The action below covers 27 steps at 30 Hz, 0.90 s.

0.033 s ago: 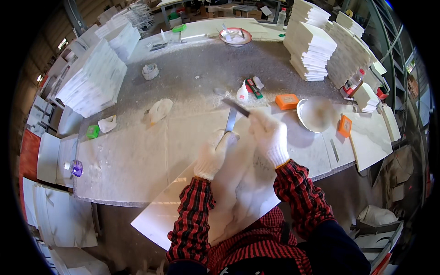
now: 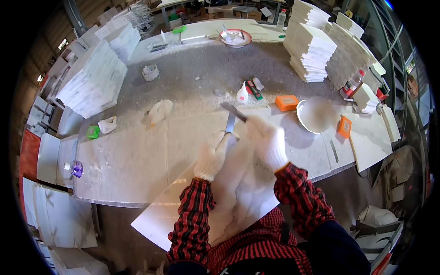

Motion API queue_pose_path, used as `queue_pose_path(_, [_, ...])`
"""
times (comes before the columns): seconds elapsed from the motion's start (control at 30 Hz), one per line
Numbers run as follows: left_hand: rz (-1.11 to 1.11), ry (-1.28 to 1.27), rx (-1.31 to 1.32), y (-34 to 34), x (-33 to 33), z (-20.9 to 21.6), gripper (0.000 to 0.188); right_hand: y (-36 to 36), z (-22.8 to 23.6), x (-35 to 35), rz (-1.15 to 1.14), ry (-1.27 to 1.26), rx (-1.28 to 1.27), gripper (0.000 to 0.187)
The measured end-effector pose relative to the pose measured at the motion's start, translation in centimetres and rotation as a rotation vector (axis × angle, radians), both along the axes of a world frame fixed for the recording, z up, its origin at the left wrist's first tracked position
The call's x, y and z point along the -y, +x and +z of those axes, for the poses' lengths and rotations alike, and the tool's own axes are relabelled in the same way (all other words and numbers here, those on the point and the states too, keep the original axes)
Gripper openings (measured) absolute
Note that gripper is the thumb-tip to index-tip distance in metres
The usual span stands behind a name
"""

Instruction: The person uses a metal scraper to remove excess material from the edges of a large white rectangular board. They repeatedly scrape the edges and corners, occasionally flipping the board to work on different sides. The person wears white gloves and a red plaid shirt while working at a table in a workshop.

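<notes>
My left hand (image 2: 211,158), in a white knit glove, is closed round a narrow flat metal blade (image 2: 230,123) that points away from me. In my right hand (image 2: 268,142), gloved alike and slightly blurred, is a darker putty knife (image 2: 233,110), tilted to the far left. Its blade passes over or against the tip of the left one; whether they touch I cannot tell. Beneath both hands lies a pale marble slab (image 2: 160,222) with grey veins, its corner jutting past the near table edge. Beyond the blades stands a small white squeeze bottle (image 2: 242,94), beside a green and red tool (image 2: 253,90).
To the right are a white bowl (image 2: 316,114) and orange boxes (image 2: 286,102). A thin metal strip (image 2: 334,151) lies near the front edge. Stacked marble tiles rise at left (image 2: 94,78) and right (image 2: 309,50). A red-rimmed bowl (image 2: 235,39) holds tools at the back.
My right hand has come slightly nearer and to the left, and its putty knife has shifted nearer too. My left hand stays almost in place.
</notes>
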<state>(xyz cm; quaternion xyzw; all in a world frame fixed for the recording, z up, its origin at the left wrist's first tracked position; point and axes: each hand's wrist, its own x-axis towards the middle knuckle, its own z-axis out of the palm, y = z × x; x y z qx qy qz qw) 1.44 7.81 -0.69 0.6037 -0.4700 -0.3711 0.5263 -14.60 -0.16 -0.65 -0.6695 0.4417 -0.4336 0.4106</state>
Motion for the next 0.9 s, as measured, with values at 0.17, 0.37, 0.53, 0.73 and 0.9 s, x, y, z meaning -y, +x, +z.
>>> queue_pose_path(0.17, [-0.013, -0.024, 0.066, -0.5, -0.1, 1.1, 0.027, -0.9, 0.9, -0.2, 0.023, -0.216, -0.246, 0.024])
queue_pose_path(0.37, [0.035, -0.049, -0.078, -0.6, 0.0, -0.6, 0.027, -0.5, -0.3, -1.5, 0.108, -0.487, -0.278, 0.025])
queue_pose_path(0.53, [0.019, -0.086, 0.070, -0.5, -0.2, 0.6, 0.026, -0.6, -0.3, -0.3, 0.016, -0.374, -0.225, 0.022])
queue_pose_path(0.73, [0.006, -0.119, 0.089, -0.2, 0.0, -0.2, 0.024, -0.5, 1.1, -0.5, 0.002, -0.164, -0.194, 0.021])
queue_pose_path(0.9, [-0.001, -0.119, 0.107, 0.3, 0.5, -1.9, 0.024, -1.1, -0.9, -0.7, 0.087, -0.542, -0.319, 0.024])
